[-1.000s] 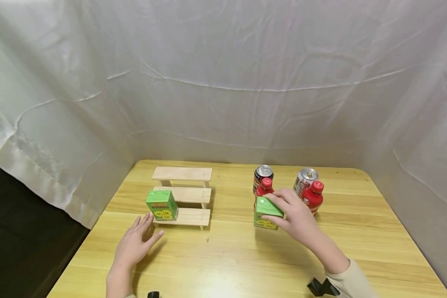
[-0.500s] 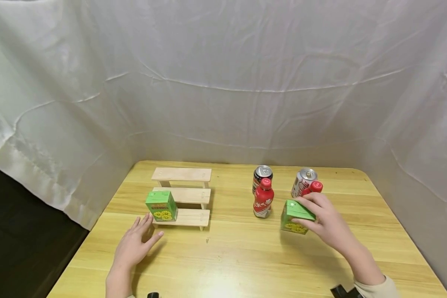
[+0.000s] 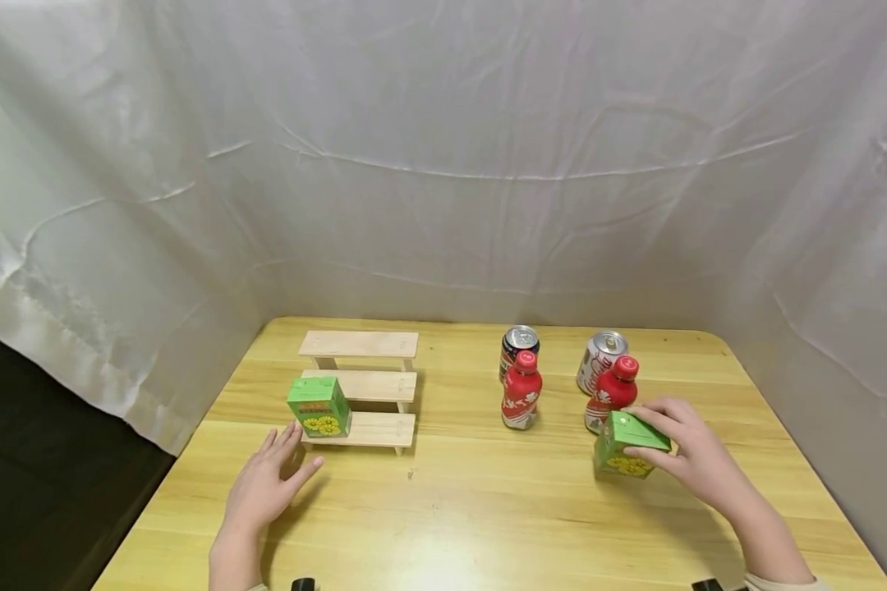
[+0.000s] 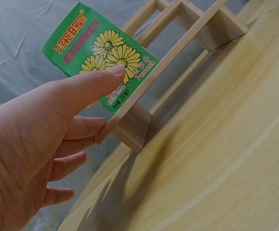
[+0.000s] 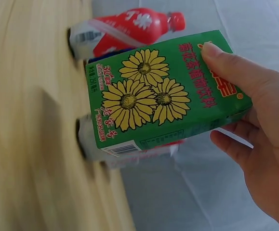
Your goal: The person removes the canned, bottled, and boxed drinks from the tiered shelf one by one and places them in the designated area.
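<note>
My right hand [image 3: 698,455] pinches a green drink carton [image 3: 631,447] by its upper part, thumb on the printed front. In the right wrist view that carton [image 5: 149,91] shows yellow flowers, its base raised off the table. Just behind it stands a red bottle [image 3: 612,398]. My left hand [image 3: 266,484] has its fingers spread at the left end of a three-tier wooden rack [image 3: 380,428]. On the rack's lowest step stands a second green carton [image 3: 321,410]. The left wrist view has the thumb in front of this carton [image 4: 91,53] and a finger at the step's end.
Another red bottle [image 3: 521,394] stands left of the held carton, with a dark can [image 3: 516,349] behind it. A silver can [image 3: 601,361] is behind the right bottle. Grey-white curtains [image 3: 488,164] surround the back and sides of the wooden table [image 3: 458,509].
My right hand has carried its carton rightward, from in front of the left bottle to in front of the right one. My left hand and the rack carton have stayed in place.
</note>
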Tool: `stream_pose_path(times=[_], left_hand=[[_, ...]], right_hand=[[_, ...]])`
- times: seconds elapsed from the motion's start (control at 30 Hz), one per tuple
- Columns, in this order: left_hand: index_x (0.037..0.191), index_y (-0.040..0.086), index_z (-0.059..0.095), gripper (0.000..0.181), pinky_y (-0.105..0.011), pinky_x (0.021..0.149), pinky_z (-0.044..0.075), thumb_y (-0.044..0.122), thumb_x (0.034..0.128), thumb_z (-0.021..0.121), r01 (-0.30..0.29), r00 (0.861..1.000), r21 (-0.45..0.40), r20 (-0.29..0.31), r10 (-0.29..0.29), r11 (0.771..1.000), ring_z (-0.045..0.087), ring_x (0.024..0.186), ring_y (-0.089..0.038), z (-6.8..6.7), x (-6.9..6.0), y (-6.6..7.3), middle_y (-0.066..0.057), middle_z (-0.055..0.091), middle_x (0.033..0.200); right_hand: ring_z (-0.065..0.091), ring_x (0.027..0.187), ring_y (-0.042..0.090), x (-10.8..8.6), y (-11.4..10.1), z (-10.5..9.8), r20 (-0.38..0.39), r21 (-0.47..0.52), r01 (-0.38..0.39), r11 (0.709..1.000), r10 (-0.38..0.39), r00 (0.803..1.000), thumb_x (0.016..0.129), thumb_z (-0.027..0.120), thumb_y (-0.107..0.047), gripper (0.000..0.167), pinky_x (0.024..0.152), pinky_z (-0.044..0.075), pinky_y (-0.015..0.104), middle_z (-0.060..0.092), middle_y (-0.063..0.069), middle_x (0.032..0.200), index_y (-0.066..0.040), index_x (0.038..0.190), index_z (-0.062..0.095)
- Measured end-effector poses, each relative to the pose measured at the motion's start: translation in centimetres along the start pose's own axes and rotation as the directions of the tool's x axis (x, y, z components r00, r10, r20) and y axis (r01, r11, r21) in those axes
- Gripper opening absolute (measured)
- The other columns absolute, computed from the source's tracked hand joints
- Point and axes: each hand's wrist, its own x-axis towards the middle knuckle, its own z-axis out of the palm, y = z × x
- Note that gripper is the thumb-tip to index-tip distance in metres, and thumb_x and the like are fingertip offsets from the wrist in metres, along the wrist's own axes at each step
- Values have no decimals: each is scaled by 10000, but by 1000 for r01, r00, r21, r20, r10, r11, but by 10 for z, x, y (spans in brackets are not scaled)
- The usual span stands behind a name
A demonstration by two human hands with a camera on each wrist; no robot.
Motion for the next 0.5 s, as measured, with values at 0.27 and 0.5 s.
stream_pose_path(times=[0.27,0.5], left_hand=[[1511,99,344,805,-670,1142,239,617,920,517,-3,1000,0,-2,3,1000,252,1451,-459,0,0,1,-121,329,1578],[1514,104,337,813,-666,1146,234,629,918,509,3,1000,0,5,-3,1000,250,1454,-454,-1,0,1,-118,323,1582]], right_hand=[[393,1010,-56,-11,14,4,15,-13,-17,1000,18,1000,604,887,-92,515,750,368,93,616,-25,1020,-88,1091,717],[389,1016,-65,-17,20,9,32,-36,-29,999,30,999,608,888,-125,517,747,383,102,629,9,1022,-60,1092,718]])
